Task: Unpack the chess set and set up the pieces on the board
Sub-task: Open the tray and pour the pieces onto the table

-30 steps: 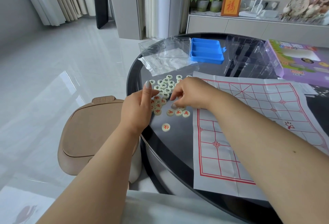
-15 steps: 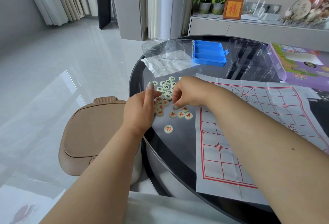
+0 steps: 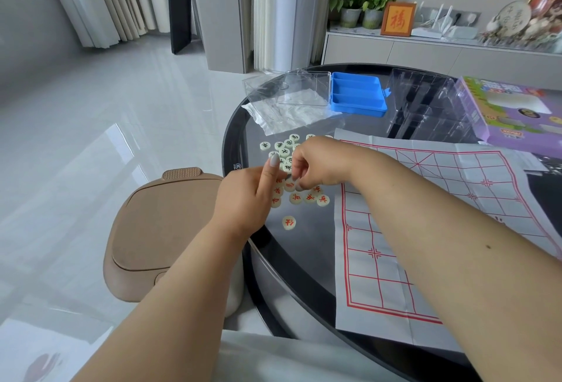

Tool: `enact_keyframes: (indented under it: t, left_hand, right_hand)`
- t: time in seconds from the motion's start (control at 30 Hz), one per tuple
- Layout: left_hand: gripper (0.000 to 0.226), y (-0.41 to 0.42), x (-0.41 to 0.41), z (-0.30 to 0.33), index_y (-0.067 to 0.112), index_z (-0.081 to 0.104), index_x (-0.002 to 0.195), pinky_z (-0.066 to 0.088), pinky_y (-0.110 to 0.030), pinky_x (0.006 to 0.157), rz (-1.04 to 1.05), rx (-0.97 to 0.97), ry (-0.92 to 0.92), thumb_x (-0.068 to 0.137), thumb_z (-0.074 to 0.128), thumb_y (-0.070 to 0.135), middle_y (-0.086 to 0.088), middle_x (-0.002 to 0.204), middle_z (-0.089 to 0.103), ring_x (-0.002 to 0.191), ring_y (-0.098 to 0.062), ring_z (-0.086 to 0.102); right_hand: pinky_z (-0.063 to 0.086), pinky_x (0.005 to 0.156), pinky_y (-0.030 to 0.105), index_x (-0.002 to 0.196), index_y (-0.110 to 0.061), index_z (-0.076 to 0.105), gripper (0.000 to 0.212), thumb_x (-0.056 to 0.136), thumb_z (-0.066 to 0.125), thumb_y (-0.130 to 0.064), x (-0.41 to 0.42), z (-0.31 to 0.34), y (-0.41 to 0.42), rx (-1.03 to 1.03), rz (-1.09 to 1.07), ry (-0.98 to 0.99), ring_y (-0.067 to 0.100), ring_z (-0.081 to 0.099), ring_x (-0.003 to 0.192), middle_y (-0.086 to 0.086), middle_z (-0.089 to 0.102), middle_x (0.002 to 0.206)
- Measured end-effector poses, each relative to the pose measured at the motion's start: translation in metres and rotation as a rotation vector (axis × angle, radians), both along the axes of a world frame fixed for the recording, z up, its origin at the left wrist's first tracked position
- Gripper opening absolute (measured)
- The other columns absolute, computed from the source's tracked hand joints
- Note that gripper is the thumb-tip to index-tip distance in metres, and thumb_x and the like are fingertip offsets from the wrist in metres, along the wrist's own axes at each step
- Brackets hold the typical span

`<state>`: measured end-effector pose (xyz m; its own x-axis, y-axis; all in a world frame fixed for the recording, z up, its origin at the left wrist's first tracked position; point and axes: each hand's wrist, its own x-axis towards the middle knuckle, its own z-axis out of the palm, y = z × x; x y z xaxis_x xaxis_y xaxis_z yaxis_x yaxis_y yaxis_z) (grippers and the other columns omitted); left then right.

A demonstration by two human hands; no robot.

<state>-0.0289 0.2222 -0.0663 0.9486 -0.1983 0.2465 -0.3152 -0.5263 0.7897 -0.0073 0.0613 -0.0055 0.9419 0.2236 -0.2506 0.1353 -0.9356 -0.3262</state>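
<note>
Lying under right hand [image 3: 319, 166]: pieces [image 3: 292, 187]

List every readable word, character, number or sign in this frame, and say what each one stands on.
"福": orange framed picture on the sideboard.
"仕", red: lone cream round chess piece on the black glass table.
"兵", red: cream round pieces in a row by the paper board.
Black characters on the farther pieces: too small.
Purple game box print and round plaque: blurred.
</note>
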Motion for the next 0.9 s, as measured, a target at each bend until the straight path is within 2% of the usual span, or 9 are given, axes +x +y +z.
enact_keyframes:
  t: [0.13,0.3,0.43,0.6,0.73,0.83,0.9]
  left_hand:
    - [0.063,0.0,-0.004,0.004,0.029,0.074,0.095,0.053,-0.032,0.082,-0.04,-0.084,0.053,0.092,0.02,0.062,0.005,0.087,0.073,0.083,-0.003,0.065]
    - [0.07,-0.002,0.001,0.004,0.022,0.072,0.103,0.051,-0.04,0.092,0.007,-0.294,0.149,0.087,0.02,0.067,0.006,0.105,0.07,0.098,-0.01,0.064]
    - [0.067,-0.003,0.005,0.002,0.021,0.071,0.102,0.05,-0.041,0.094,0.094,-0.345,0.136,0.092,0.02,0.063,0.006,0.103,0.069,0.099,-0.011,0.063]
    - [0.063,-0.005,0.006,0.003,0.019,0.071,0.103,0.051,-0.037,0.092,0.131,-0.355,0.134,0.096,0.021,0.057,0.007,0.101,0.067,0.098,-0.01,0.063]
    - [0.062,-0.007,0.004,0.006,0.016,0.071,0.106,0.05,-0.033,0.09,0.133,-0.343,0.127,0.097,0.022,0.053,0.003,0.108,0.068,0.103,-0.012,0.062]
    - [0.061,-0.006,0.005,0.007,0.016,0.07,0.109,0.048,-0.027,0.088,0.105,-0.303,0.126,0.097,0.022,0.053,0.002,0.113,0.068,0.107,-0.012,0.061]
    - [0.061,-0.003,0.006,0.007,0.017,0.071,0.109,0.048,-0.029,0.089,0.09,-0.27,0.113,0.098,0.022,0.052,0.003,0.112,0.068,0.109,-0.013,0.06]
  right_hand:
    - [0.043,0.059,0.02,0.088,-0.021,0.067,0.014,0.076,0.071,-0.015,-0.003,-0.003,-0.002,0.025,-0.018,-0.048,0.005,0.056,0.071,-0.011,0.059,0.078]
    - [0.045,0.062,0.021,0.09,-0.021,0.069,0.019,0.073,0.071,-0.013,-0.001,-0.004,-0.006,0.087,-0.035,-0.075,0.006,0.057,0.071,-0.012,0.059,0.077]
    - [0.042,0.06,0.019,0.081,-0.022,0.069,0.016,0.072,0.07,-0.009,0.002,-0.007,-0.012,0.19,-0.091,-0.117,0.005,0.057,0.07,-0.01,0.063,0.077]
    - [0.043,0.061,0.019,0.075,-0.021,0.066,0.016,0.072,0.079,-0.012,0.004,-0.012,-0.02,0.195,-0.122,-0.171,0.007,0.058,0.072,-0.01,0.062,0.074]
    - [0.049,0.07,0.025,0.076,-0.016,0.067,0.013,0.073,0.08,-0.015,0.009,-0.02,-0.013,0.183,-0.159,-0.258,0.014,0.062,0.08,-0.005,0.064,0.078]
    - [0.043,0.064,0.021,0.079,-0.013,0.069,0.01,0.08,0.074,-0.021,0.011,-0.021,-0.009,0.149,-0.154,-0.291,0.01,0.057,0.071,-0.004,0.061,0.076]
    - [0.041,0.06,0.02,0.087,-0.011,0.072,0.013,0.087,0.068,-0.023,0.011,-0.014,-0.018,0.284,-0.207,-0.352,0.006,0.054,0.063,-0.003,0.064,0.077]
